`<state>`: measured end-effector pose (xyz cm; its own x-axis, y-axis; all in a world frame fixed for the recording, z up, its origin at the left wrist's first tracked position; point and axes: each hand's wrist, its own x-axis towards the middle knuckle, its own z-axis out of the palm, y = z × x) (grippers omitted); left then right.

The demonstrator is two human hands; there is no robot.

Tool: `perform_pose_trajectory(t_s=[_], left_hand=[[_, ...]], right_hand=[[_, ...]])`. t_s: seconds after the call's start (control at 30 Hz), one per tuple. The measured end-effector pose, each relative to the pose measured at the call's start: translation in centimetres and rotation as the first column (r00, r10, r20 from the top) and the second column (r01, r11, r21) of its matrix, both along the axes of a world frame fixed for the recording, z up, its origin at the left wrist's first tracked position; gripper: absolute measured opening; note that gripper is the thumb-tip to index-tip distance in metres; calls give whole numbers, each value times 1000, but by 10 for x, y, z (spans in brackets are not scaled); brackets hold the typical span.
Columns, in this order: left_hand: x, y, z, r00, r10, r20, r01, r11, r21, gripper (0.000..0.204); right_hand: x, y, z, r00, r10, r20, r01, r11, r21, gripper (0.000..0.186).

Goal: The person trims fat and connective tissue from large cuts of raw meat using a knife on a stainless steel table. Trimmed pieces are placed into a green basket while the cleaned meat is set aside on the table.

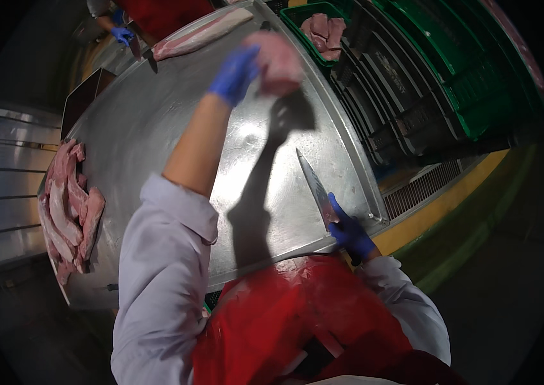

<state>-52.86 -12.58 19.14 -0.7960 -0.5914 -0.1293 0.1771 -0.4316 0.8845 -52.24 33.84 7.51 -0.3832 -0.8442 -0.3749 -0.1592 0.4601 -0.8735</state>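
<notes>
My left hand (236,70), in a blue glove, is stretched out over the metal work table (143,128), gripping a pink piece of meat (276,62) that is blurred by motion. My right hand (349,232), also gloved, holds a long knife (313,183) low at the table's near right corner, blade pointing away from me. Strips of meat (66,205) lie piled at the left edge. A long slab of meat (201,35) lies along the far edge. A green crate (301,18) at the far right holds several cut pieces.
Stacked black crates (390,96) and more green crates (500,70) stand right of the table, above a yellow edge (406,228). At the far left corner, a co-worker's blue-gloved hand (121,35) holds a knife. A slatted metal surface (8,199) is at the left.
</notes>
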Motion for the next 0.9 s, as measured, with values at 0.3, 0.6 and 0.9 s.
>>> perform_pose_trajectory(t_s=[0.3,0.6,0.9], left_hand=[[164,-12,-97,896,256,364,199,500,-843,87],[690,-161,-250,46,899,435,166,422,-891,85],[838,-304,-202,-225,820,527,565,550,-615,50]], right_hand=[[59,-89,-32,942,26,334,-26,1000,-4,85],[154,-176,-53,951,-11,309,13,1000,-3,88],[171,-199,-60,974,-204,102,190,973,132,78]])
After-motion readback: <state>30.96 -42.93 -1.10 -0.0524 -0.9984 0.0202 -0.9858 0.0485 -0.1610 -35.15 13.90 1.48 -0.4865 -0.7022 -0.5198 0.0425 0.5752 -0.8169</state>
